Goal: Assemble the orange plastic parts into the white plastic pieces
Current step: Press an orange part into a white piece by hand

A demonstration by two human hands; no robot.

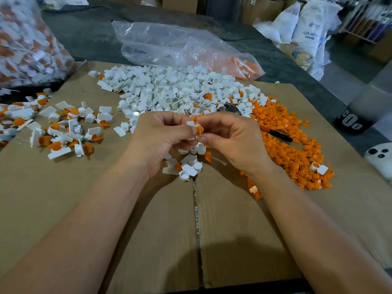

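My left hand (161, 136) and my right hand (231, 139) meet above the cardboard, fingertips pinched together. Between them sit a white plastic piece (191, 123) and an orange plastic part (199, 129) pressed against it. The left fingers grip the white piece, the right fingers grip the orange part. A large heap of white pieces (176, 90) lies just beyond the hands. A heap of orange parts (292, 149) spreads to the right. Joined white-and-orange units (61, 128) are scattered at the left. A few loose pieces (186, 166) lie under the hands.
A cardboard sheet (148, 230) covers the work surface. A clear plastic bag (180, 45) with some orange parts lies behind the heaps. Another full bag (23, 43) stands far left. Red-handled pliers (275, 133) rest on the orange heap. A white device (379, 158) sits at the right edge.
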